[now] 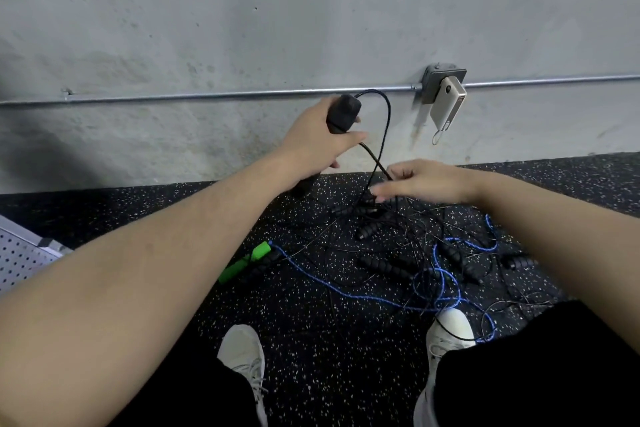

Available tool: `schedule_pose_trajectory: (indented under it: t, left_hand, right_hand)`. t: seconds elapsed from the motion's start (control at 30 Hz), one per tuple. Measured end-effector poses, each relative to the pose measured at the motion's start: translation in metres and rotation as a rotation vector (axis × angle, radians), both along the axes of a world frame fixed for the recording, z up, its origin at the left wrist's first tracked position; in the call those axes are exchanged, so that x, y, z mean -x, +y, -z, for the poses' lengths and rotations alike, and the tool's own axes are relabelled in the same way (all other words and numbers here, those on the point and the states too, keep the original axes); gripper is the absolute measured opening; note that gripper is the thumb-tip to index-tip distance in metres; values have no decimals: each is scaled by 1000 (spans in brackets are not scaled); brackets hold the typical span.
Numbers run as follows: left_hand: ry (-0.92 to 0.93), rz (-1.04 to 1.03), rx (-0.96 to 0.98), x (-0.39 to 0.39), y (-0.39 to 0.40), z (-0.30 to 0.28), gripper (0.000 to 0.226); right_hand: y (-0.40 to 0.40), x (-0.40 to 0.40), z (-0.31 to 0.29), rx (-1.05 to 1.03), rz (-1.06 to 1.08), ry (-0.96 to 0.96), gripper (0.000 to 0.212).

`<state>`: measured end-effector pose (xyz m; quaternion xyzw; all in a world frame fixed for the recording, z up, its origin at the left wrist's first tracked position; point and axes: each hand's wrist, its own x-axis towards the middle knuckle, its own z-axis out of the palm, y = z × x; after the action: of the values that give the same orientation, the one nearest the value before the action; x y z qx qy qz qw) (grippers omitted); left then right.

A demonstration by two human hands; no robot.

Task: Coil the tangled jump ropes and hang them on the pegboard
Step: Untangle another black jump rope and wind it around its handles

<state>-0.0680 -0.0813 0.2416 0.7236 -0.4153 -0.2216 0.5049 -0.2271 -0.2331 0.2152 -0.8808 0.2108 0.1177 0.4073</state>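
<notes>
Early stage: left hand (pixel 313 140) is gripping a black handle (pixel 343 113); right hand (pixel 424 180) is pinching its cord (pixel 382 135) above the tangled ropes (pixel 398 253) lying uncoiled on the floor (pixel 311 340); nothing hung.

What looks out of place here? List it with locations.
The ropes sprawl in a knotted heap on the floor, black and blue cords crossing, one black cord lying over the right shoe. The pegboard lies at far left, bearing no ropes. A white device hangs askew from the wall box.
</notes>
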Motion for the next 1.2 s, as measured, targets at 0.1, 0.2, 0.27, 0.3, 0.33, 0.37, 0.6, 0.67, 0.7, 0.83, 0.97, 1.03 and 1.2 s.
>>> schedule_pose_trajectory:
  t: [0.1, 0.2, 0.27, 0.3, 0.33, 0.37, 0.6, 0.67, 0.7, 0.83, 0.97, 1.03, 1.2]
  left_hand:
    - [-75, -60, 34, -3, 4, 1, 26]
    - [-165, -171, 59, -9, 6, 5, 29]
    - [-195, -244, 52, -14, 8, 7, 32]
    - [-215, -285, 36, -17, 10, 7, 33]
    - [-232, -324, 17, -22, 11, 8, 33]
    - [-236, -354, -2, -26, 13, 8, 32]
    - [-247, -234, -87, -21, 12, 12, 35]
    - [-254, -105, -114, -6, 5, 14, 34]
    - [-275, -36, -132, 1, 1, 15, 31]
    - [-282, 161, -206, 22, -10, 15, 30]
    - [-269, 204, -162, 28, -19, 10, 32]
    - [-199, 201, -78, 28, -20, 7, 26]
    - [-54, 117, 50, 26, -15, 5, 24]
  right_hand:
    - [-14, 11, 16, 37, -47, 173, 37]
    - [-20, 14, 21, 33, -10, 180, 23]
    - [-16, 12, 15, 36, 13, 115, 27]
    - [-14, 10, 12, 81, 18, 68, 30]
    - [-13, 8, 11, 130, 25, 15, 32]
    - [-13, 6, 10, 158, 47, -34, 30]
    - [-7, 2, -3, 201, 35, -164, 22]
    - [-1, -2, -5, 203, -31, -163, 23]
    - [2, -4, -6, 214, -41, -194, 23]
    - [1, -2, -12, 206, -7, -276, 21]
    - [-4, 12, -17, 75, 43, -219, 18]
    - [-7, 20, -19, 7, 48, -168, 31]
    - [-23, 42, 11, 62, -64, 120, 38]
